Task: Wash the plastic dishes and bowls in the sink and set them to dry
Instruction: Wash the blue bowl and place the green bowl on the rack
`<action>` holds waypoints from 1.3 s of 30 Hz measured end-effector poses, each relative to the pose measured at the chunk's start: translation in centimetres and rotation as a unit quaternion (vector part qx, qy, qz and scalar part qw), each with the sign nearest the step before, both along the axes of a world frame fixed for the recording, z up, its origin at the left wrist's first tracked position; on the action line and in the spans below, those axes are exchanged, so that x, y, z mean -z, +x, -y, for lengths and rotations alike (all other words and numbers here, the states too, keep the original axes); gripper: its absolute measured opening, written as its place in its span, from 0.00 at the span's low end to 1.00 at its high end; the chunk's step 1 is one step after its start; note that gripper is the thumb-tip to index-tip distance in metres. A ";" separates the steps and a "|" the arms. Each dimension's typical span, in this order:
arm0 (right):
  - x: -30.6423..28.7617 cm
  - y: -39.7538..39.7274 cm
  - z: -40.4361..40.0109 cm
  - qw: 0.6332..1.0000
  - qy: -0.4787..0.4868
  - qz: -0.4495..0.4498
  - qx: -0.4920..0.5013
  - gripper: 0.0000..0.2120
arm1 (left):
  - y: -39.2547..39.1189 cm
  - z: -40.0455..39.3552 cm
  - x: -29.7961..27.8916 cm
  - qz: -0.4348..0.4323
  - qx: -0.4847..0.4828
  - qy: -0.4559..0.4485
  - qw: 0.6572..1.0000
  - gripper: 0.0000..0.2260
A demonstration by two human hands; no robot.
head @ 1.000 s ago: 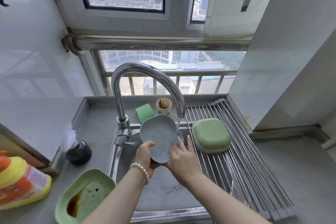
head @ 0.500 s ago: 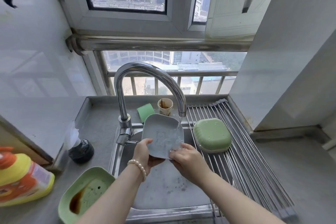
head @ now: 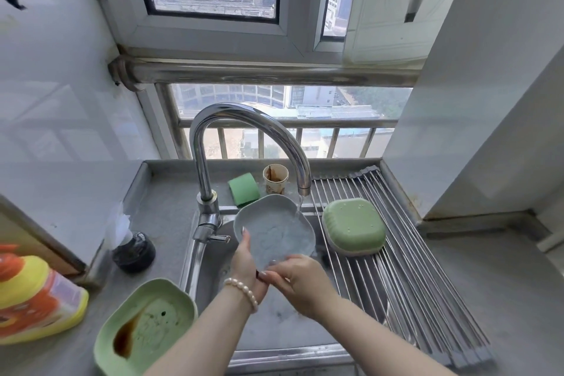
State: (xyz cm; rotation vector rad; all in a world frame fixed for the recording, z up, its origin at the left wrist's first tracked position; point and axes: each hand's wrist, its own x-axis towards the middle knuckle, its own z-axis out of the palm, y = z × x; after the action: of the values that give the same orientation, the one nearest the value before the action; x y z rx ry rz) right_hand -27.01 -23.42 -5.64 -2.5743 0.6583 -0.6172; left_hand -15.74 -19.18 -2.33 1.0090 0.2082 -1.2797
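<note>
Nearest, left of the left hand [head: 244,265], a stained green dish [head: 146,330] waits unwashed on the bench [head: 503,299]. Both hands, the right hand [head: 300,282] included, grip the grey-blue dish [head: 274,233] under the tap's stream. Beyond the right hand, one green bowl [head: 354,230] drains upturned on the rack [head: 412,268].

No text, brand, number or sign can be read anywhere; the yellow and orange bottle [head: 33,299] on the surface [head: 488,299] carries a label too blurred to make out.

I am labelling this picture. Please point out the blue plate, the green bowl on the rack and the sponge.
blue plate [head: 276,236], head view, wet inner face
green bowl [head: 354,229], head view, upturned base
sponge [head: 244,188], head view, green top
</note>
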 end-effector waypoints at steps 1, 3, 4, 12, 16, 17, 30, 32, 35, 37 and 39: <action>-0.2 -0.4 0.6 0.998 -0.050 -0.035 0.001 0.25 | 0.3 0.1 0.3 0.011 0.006 0.006 1.000 0.30; -0.3 -0.8 1.6 0.987 -0.114 -0.103 0.053 0.24 | 0.5 0.0 0.8 0.027 0.034 0.025 0.999 0.32; -0.9 -0.8 1.5 0.979 -0.119 -0.139 0.089 0.24 | 0.5 0.0 0.8 0.031 0.049 0.034 0.998 0.32; -3.6 2.9 0.5 0.874 0.060 -0.440 0.195 0.43 | -1.4 -0.1 1.1 -0.072 0.097 -0.009 0.993 0.31; -3.9 3.6 1.0 0.877 0.059 -0.435 0.196 0.42 | -1.4 0.0 1.3 -0.106 0.091 -0.044 0.989 0.31; -3.9 3.6 1.2 0.878 0.057 -0.434 0.195 0.41 | -1.2 0.1 1.5 -0.112 0.090 -0.046 0.989 0.31; -2.9 3.0 2.1 0.939 0.071 -0.332 -0.058 0.26 | -1.4 1.8 2.3 -0.142 -0.019 -0.079 0.987 0.24; -2.9 2.3 1.7 0.944 0.104 -0.304 -0.072 0.25 | -0.8 2.2 2.0 -0.121 -0.002 -0.046 0.992 0.28; -2.4 1.0 1.2 0.948 0.133 -0.275 -0.087 0.22 | 0.5 2.5 2.1 -0.089 0.032 -0.011 0.995 0.37; -2.3 0.3 1.0 0.952 0.135 -0.263 -0.073 0.24 | 0.8 2.6 2.0 -0.078 0.044 0.000 0.996 0.39; -2.0 0.3 1.1 0.955 0.105 -0.277 -0.024 0.42 | 0.7 2.6 2.3 -0.051 0.017 0.033 0.998 0.37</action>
State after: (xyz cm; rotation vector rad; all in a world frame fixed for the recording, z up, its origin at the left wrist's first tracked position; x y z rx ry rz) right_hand -26.69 -24.55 -3.67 -2.5477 0.7793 0.2023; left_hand -14.99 -21.74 -4.66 1.0085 0.3142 -1.3633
